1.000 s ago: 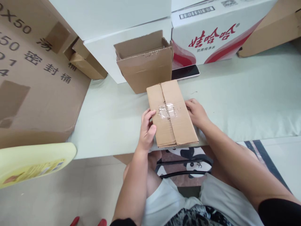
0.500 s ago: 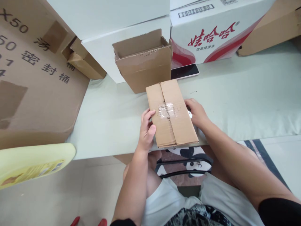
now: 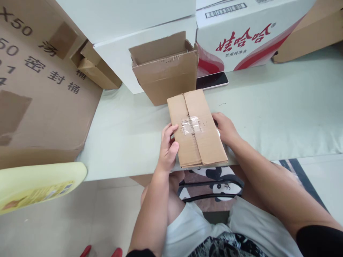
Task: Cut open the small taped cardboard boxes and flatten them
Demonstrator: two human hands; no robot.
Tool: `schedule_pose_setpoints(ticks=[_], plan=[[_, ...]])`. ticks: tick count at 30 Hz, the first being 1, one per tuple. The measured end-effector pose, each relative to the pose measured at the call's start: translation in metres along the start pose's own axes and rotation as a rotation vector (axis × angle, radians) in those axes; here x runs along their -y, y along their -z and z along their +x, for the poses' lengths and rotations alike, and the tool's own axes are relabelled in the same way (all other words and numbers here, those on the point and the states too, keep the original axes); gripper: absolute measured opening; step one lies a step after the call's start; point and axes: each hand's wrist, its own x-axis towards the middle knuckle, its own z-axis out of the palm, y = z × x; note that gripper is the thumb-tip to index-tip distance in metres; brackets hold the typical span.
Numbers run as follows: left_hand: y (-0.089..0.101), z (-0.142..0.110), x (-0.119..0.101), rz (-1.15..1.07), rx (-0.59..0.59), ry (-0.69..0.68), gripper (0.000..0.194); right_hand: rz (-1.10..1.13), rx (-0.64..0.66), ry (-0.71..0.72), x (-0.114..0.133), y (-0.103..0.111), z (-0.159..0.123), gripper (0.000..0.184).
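A small brown cardboard box (image 3: 211, 146), with clear tape (image 3: 190, 125) across its middle seam, stands tilted at the front edge of the cloth-covered table. My left hand (image 3: 168, 148) grips its left side, thumb and fingers against the edge. At its right side is my right hand (image 3: 224, 127), fingers curled and partly hidden behind the box. A bit of something white (image 3: 218, 133) shows between that hand and the box; what it is I cannot make out. Just behind stands another brown carton (image 3: 168, 80) with its top flaps up.
A phone (image 3: 213, 80) lies by a white-and-red water carton (image 3: 241, 44). White boxes (image 3: 118, 60) rise at the back. On the left are a large printed carton (image 3: 48, 107) and a pale yellow bottle (image 3: 40, 178). The pale green cloth (image 3: 268, 117) covers the table.
The white thing by my right hand now shows less, more hidden behind the box. Both hands and the box stay almost in place.
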Motion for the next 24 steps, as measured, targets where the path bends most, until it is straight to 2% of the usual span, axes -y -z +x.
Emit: schedule_pose_setpoints(ticks=[6,15,24], plan=[[0.0003,-0.0006,0.0011,-0.013,0.008,0.019,0.055,-0.021,0.021,-0.026,0.0013,0.0011,0.0,0.033],[0.0022,-0.0005,-0.0006,-0.006,0.034,0.031,0.055,-0.017,0.009,0.007,0.0021,0.0021,-0.0012,0.031],[0.0007,-0.0007,-0.0016,-0.006,-0.002,0.044,0.056,-0.016,0.032,-0.02,0.006,0.0018,-0.0041,0.03]])
